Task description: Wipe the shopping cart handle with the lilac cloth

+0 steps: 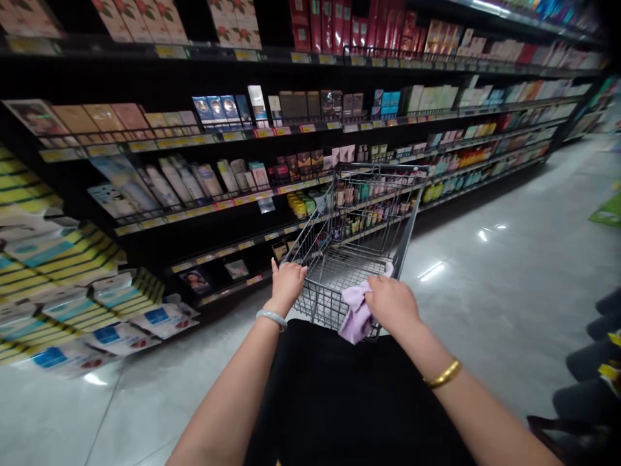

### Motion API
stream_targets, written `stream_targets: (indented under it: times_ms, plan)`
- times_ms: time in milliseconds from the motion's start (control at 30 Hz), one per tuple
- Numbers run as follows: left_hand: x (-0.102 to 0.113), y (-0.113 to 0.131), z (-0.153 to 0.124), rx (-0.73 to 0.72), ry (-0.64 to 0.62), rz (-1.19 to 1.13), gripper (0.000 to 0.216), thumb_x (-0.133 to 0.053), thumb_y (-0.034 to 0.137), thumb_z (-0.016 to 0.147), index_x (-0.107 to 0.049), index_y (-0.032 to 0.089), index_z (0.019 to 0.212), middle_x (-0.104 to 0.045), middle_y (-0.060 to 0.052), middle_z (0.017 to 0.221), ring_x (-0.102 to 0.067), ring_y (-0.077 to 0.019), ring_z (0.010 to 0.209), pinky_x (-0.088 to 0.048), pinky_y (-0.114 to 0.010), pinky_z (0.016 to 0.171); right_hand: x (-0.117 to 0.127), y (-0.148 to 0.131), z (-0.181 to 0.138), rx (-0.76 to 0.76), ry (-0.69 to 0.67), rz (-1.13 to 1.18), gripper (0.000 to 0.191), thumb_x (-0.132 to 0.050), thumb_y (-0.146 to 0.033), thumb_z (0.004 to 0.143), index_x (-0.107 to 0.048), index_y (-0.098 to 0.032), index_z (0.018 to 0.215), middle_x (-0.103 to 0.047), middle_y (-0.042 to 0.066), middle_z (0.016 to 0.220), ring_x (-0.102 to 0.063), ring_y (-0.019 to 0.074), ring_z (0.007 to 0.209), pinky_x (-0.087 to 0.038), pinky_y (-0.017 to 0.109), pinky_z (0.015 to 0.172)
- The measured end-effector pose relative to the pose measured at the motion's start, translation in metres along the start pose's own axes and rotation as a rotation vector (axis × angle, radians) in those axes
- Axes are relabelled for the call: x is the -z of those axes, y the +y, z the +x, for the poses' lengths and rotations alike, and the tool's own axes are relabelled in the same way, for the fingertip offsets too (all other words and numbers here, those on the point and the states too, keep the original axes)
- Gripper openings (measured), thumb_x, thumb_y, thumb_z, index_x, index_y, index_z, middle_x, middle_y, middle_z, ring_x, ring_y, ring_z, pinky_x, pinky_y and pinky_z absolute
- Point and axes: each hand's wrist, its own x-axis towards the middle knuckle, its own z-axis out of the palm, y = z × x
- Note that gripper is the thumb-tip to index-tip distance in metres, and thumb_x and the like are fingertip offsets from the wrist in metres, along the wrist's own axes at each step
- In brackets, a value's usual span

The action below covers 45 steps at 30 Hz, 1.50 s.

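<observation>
A grey wire shopping cart (315, 303) stands just in front of me, and its basket looks bare inside. My left hand (287, 285) is closed on the near left corner of the cart, at the handle end. In my right hand (394, 301) a crumpled lilac cloth (358, 316) is gripped against the cart's near right side, and part of the cloth hangs down over the wire. Both the hand and the cloth hide the handle there.
Long black shelves (310, 129) with boxed and bottled toiletries run along the left and ahead. Stacked white packages (121, 323) in yellow-and-black striped trays stand at the near left. Shiny grey floor (466, 272) stretches to the right, with dark rounded objects (587, 362) at the right edge.
</observation>
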Motion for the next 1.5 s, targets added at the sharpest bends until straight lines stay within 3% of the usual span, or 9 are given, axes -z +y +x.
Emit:
stream_targets:
  times_ms: [167,300,433,700,867,1000,1200,1333,1500]
  plan:
    - [-0.011,0.059,-0.030,-0.046,-0.047,-0.240,0.034,-0.044,0.035,0.097,-0.070,0.025,0.078,-0.073,0.001,0.089,-0.062,-0.0195,0.095,-0.001,-0.062,0.117,-0.025,-0.017,-0.004,0.120,0.024,0.227,0.021,-0.046,-0.020,0.086,-0.061,-0.019,0.101,-0.066,0.007,0.100,-0.058,0.0211,0.094,-0.036,0.030,0.080]
    - [-0.020,0.077,-0.048,-0.057,0.018,-0.295,0.048,-0.032,0.038,0.102,-0.067,0.023,0.071,-0.069,0.001,0.077,-0.060,-0.0170,0.089,-0.005,-0.055,0.120,-0.029,0.008,0.002,0.261,0.010,0.325,0.026,-0.044,-0.019,0.087,-0.061,-0.020,0.106,-0.067,0.005,0.102,-0.058,0.0200,0.095,-0.037,0.029,0.086]
    - [-0.019,0.059,-0.042,-0.025,-0.034,-0.377,0.056,-0.029,0.043,0.102,-0.068,0.024,0.067,-0.069,0.003,0.074,-0.061,-0.0152,0.086,-0.001,-0.055,0.120,-0.028,0.036,0.015,0.171,0.112,0.236,0.026,-0.045,-0.019,0.086,-0.062,-0.018,0.105,-0.065,0.008,0.102,-0.055,0.0240,0.096,-0.036,0.034,0.088]
    - [-0.012,0.015,-0.027,0.001,-0.029,-0.251,0.056,-0.036,0.048,0.099,-0.064,0.021,0.058,-0.064,0.002,0.066,-0.059,-0.0153,0.080,-0.004,-0.055,0.119,-0.045,-0.030,0.007,0.417,0.130,0.496,0.026,-0.046,-0.014,0.083,-0.062,-0.019,0.101,-0.065,0.007,0.101,-0.052,0.0220,0.098,-0.038,0.032,0.093]
    - [0.007,-0.024,-0.026,0.053,-0.031,-0.196,0.049,-0.043,0.045,0.096,-0.067,0.020,0.062,-0.069,0.000,0.076,-0.061,-0.0169,0.086,-0.010,-0.054,0.119,-0.051,-0.012,0.033,0.482,0.124,0.461,0.032,-0.045,-0.014,0.081,-0.062,-0.020,0.108,-0.065,0.006,0.114,-0.052,0.0229,0.109,-0.032,0.036,0.105]
    - [0.027,-0.017,-0.041,0.168,-0.029,-0.241,0.051,-0.038,0.046,0.098,-0.070,0.024,0.065,-0.073,0.000,0.085,-0.062,-0.0191,0.099,-0.001,-0.055,0.119,-0.056,-0.024,0.058,0.393,0.150,0.386,0.033,-0.042,-0.016,0.083,-0.062,-0.018,0.110,-0.063,0.009,0.115,-0.051,0.0247,0.106,-0.035,0.036,0.100]
    - [0.019,0.015,-0.078,0.221,0.060,-0.137,0.045,-0.031,0.046,0.101,-0.066,0.023,0.085,-0.072,-0.004,0.095,-0.052,-0.0242,0.122,-0.010,-0.056,0.119,-0.060,-0.089,0.050,0.595,0.097,0.320,0.032,-0.044,-0.023,0.087,-0.062,-0.016,0.113,-0.063,0.011,0.113,-0.048,0.0259,0.104,-0.031,0.037,0.100]
    - [0.004,-0.003,-0.081,0.214,0.142,-0.100,0.047,-0.031,0.045,0.101,-0.067,0.024,0.081,-0.071,-0.004,0.091,-0.051,-0.0249,0.121,-0.013,-0.054,0.119,-0.064,-0.068,0.071,0.616,0.109,0.293,0.038,-0.047,-0.023,0.085,-0.061,-0.019,0.121,-0.064,0.009,0.113,-0.049,0.0254,0.107,-0.030,0.038,0.102]
    - [0.001,-0.035,-0.065,0.150,0.121,-0.147,0.046,-0.037,0.042,0.100,-0.074,0.025,0.078,-0.071,-0.002,0.078,-0.055,-0.0225,0.101,-0.018,-0.050,0.118,-0.068,-0.022,0.110,0.391,0.141,0.223,0.037,-0.043,-0.022,0.086,-0.061,-0.016,0.116,-0.063,0.011,0.111,-0.052,0.0263,0.101,-0.036,0.037,0.093]
